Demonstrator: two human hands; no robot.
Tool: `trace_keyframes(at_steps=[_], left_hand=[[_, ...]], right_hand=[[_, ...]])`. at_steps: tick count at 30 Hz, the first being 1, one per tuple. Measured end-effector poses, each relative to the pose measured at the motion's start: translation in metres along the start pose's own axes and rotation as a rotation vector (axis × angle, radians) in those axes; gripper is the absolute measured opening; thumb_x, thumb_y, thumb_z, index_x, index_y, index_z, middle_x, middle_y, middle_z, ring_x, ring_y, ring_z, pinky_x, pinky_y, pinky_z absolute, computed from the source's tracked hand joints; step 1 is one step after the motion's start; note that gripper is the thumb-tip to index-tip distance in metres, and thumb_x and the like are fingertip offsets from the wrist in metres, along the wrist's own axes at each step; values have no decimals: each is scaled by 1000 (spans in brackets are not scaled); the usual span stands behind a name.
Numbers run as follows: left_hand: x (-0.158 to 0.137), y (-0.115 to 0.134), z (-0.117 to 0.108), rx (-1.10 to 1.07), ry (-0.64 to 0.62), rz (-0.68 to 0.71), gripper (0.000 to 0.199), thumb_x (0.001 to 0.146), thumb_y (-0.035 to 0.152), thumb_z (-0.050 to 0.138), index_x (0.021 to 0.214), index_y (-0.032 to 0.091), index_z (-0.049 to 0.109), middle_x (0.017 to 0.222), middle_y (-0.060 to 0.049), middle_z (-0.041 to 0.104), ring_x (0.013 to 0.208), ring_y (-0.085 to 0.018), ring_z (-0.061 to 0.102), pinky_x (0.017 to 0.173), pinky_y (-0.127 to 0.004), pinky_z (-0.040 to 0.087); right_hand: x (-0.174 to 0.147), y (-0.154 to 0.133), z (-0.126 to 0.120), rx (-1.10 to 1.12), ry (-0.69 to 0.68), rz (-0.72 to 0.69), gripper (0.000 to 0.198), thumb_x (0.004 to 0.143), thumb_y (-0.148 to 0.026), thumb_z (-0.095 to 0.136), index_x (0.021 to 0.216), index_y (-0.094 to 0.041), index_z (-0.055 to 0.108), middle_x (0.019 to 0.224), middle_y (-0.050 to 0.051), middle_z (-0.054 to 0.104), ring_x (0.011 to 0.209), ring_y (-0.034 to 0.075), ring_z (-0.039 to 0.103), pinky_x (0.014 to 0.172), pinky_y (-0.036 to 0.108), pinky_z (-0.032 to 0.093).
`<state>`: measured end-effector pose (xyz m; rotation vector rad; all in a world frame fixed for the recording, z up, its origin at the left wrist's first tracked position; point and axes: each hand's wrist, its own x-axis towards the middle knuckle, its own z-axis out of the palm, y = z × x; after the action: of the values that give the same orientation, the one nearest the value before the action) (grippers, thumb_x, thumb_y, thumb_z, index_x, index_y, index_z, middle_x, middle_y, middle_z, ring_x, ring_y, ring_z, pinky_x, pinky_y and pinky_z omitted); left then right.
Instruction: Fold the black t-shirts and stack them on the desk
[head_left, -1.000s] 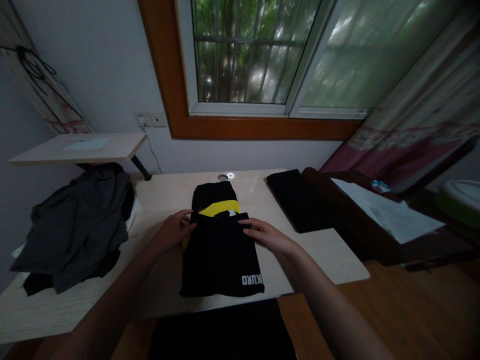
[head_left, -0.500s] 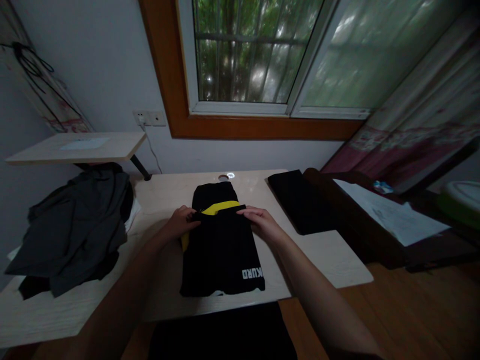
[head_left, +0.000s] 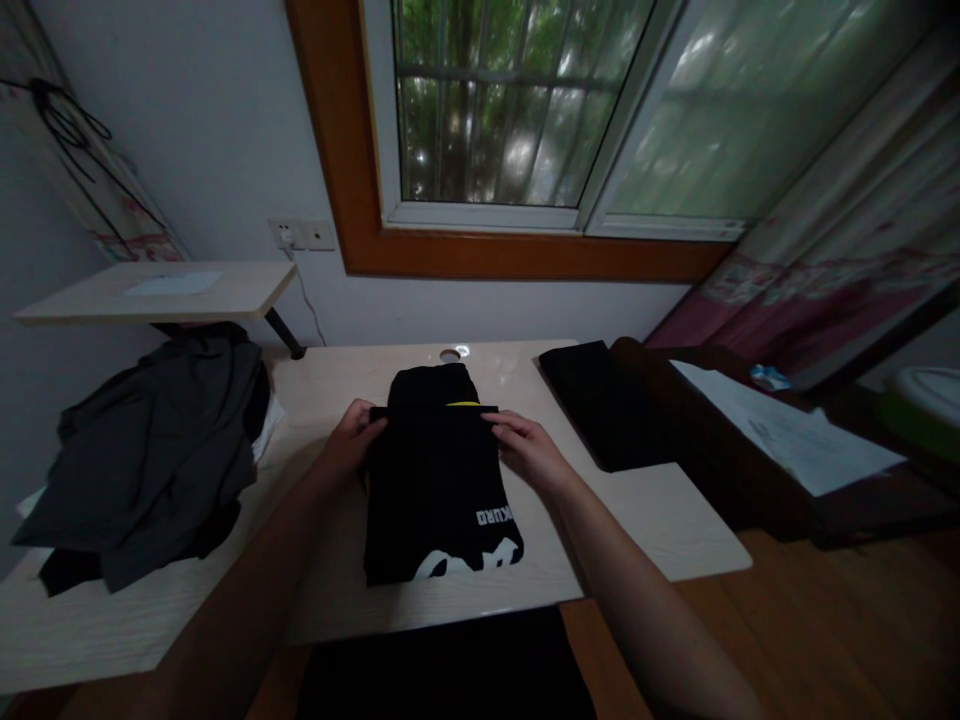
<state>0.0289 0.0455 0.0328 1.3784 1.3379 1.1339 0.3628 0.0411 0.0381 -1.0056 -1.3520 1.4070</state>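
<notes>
A black garment [head_left: 439, 480], folded into a long rectangle, lies on the pale wooden table [head_left: 652, 520] in front of me. White lettering and part of a white print show near its front edge, and a thin strip of yellow peeks out by the upper fold. My left hand [head_left: 351, 438] pinches the left end of that folded edge between thumb and fingers. At the opposite end, my right hand [head_left: 526, 445] grips the same edge. Beyond the fold, a narrower black section of the garment extends toward the wall. What kind of garment it is, I cannot tell.
Dark grey and black clothes [head_left: 165, 450] are heaped on the left, below a small raised shelf [head_left: 157, 290]. A folded black cloth [head_left: 600, 405] lies to the right, beside dark furniture bearing a white sheet [head_left: 780, 430]. A window [head_left: 517, 110] is set in the wall ahead.
Both hands have pulled the folded edge straight and slightly away from me. Most of the yellow is now covered, and more white print shows at the front.
</notes>
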Motion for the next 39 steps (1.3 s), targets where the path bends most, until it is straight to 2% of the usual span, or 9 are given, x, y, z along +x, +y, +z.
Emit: trace_keyframes(at_steps=[4, 7, 15, 18, 21, 26, 32, 36, 39], left_hand=[[20, 16, 5, -148, 92, 56, 51, 79, 48, 71, 116, 22, 46, 81, 2, 67, 73, -17, 64, 70, -28, 48], [46, 19, 6, -175, 89, 116, 62, 78, 48, 73, 126, 20, 46, 79, 1, 67, 75, -17, 66, 72, -29, 50], [97, -10, 11, -106, 185, -61, 63, 84, 40, 68, 138, 18, 42, 94, -5, 66, 70, -13, 61, 59, -23, 42], [96, -18, 11, -55, 148, -91, 70, 83, 37, 72, 142, 17, 38, 96, -6, 66, 77, -15, 65, 68, -25, 47], [91, -20, 11, -18, 112, -55, 81, 77, 32, 78, 145, 17, 36, 95, -4, 67, 81, -17, 68, 77, -30, 52], [80, -16, 7, -31, -27, -60, 81, 68, 24, 81, 139, 18, 43, 92, -4, 71, 79, -19, 70, 73, -32, 54], [58, -12, -11, -29, -290, -145, 75, 71, 30, 79, 137, 17, 47, 87, -4, 73, 81, -23, 72, 72, -33, 54], [46, -14, -17, -117, -353, -120, 80, 78, 36, 77, 148, 22, 40, 100, -6, 74, 94, -25, 72, 80, -36, 56], [46, -17, -16, -79, -294, -37, 64, 80, 40, 74, 138, 21, 55, 102, -5, 73, 99, -24, 70, 84, -35, 54]], right_hand=[[22, -22, 0, -111, -16, -156, 43, 84, -41, 74, 126, -30, 72, 132, 6, 62, 124, 26, 56, 105, 41, 45], [51, -32, -1, -125, 0, -201, 50, 83, -40, 74, 132, -31, 69, 140, 4, 60, 135, 27, 50, 116, 43, 37], [114, 3, 7, -151, 151, -31, 62, 72, -26, 71, 133, -25, 65, 142, 7, 58, 135, 26, 50, 120, 44, 34], [115, 21, 9, -71, 164, 61, 75, 72, -27, 70, 146, -24, 51, 143, 8, 58, 127, 26, 58, 113, 44, 43], [111, 31, 8, -83, 116, 22, 83, 75, -29, 70, 153, -27, 40, 144, 8, 57, 123, 25, 60, 108, 43, 48], [103, 36, 0, -200, 89, -36, 76, 78, -31, 73, 149, -29, 46, 138, 6, 62, 121, 24, 60, 108, 42, 46], [80, 45, -6, -125, 41, 14, 57, 82, -37, 70, 137, -27, 58, 115, 4, 71, 99, 21, 68, 91, 37, 54], [71, 51, -7, -213, 70, -19, 49, 84, -40, 68, 131, -26, 65, 102, 3, 74, 90, 20, 68, 86, 37, 55], [69, 52, -6, -317, 110, -78, 45, 86, -40, 66, 128, -25, 69, 104, 4, 74, 92, 22, 68, 92, 41, 55]])
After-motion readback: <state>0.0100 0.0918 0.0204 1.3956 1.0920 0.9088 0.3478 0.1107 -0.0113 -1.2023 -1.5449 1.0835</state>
